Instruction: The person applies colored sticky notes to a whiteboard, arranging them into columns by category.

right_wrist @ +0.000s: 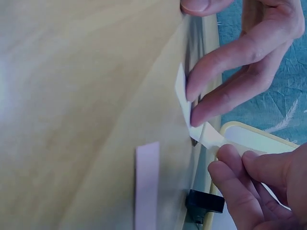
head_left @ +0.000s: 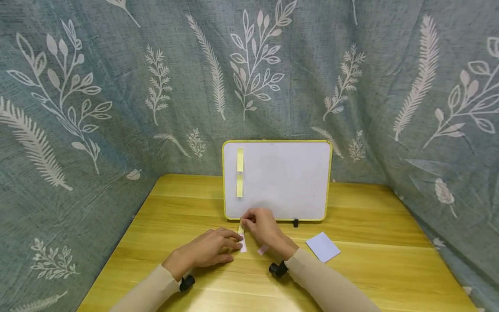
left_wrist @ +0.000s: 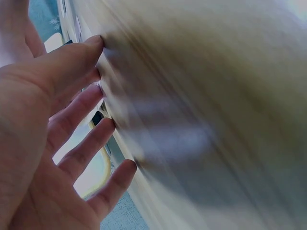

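Note:
My right hand pinches the upper end of a pale yellow paper strip between thumb and fingers, just in front of the whiteboard. The strip's lower end meets a whitish paper strip on the table; in the right wrist view that whitish strip lies under the fingertips of my left hand. The left fingers are spread and gently bent, pressing near the join. Beneath my right wrist lies a pink strip. The left wrist view hides the strips behind the hand.
Two yellow strips, an upper one and a lower one, stick to the board's left side. A black foot sits at its bottom edge. Right of my right hand lies a pale blue square of paper. Patterned curtains surround the wooden table.

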